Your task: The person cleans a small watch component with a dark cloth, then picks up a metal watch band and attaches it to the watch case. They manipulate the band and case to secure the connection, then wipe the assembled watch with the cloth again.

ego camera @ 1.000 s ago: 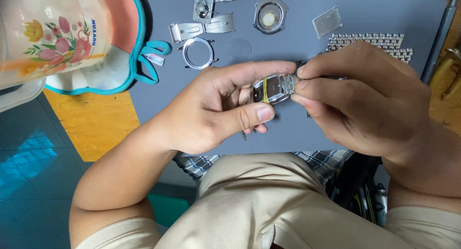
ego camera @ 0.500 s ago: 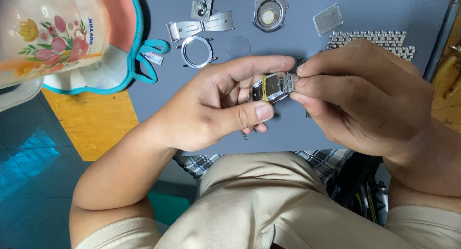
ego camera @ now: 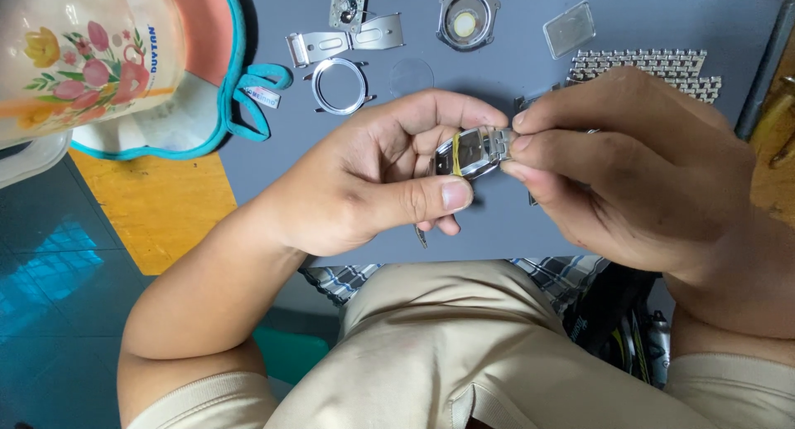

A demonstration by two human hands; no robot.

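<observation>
Both hands are gripping a small silver watch case (ego camera: 474, 151) above the grey surface (ego camera: 497, 230). Left hand (ego camera: 373, 189) is pinching it between thumb and forefinger; right hand (ego camera: 629, 164) is closing its fingertips (ego camera: 523, 144) on the case's right end. Loose watch parts are lying beyond, including a round bezel ring (ego camera: 338, 87) and a metal bracelet (ego camera: 654, 69).

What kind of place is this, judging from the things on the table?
Probably a watch repair bench: both hands hold a small watch case, and a metal ring, a metal strap and loose parts lie on the grey mat.

My grey tabletop (ego camera: 497, 230) carries loose watch parts. A round bezel ring (ego camera: 338, 86), a clasp plate (ego camera: 344, 38), a round case (ego camera: 466, 18), a square crystal (ego camera: 569, 29) and a metal bracelet (ego camera: 654, 69) lie on it.
</observation>
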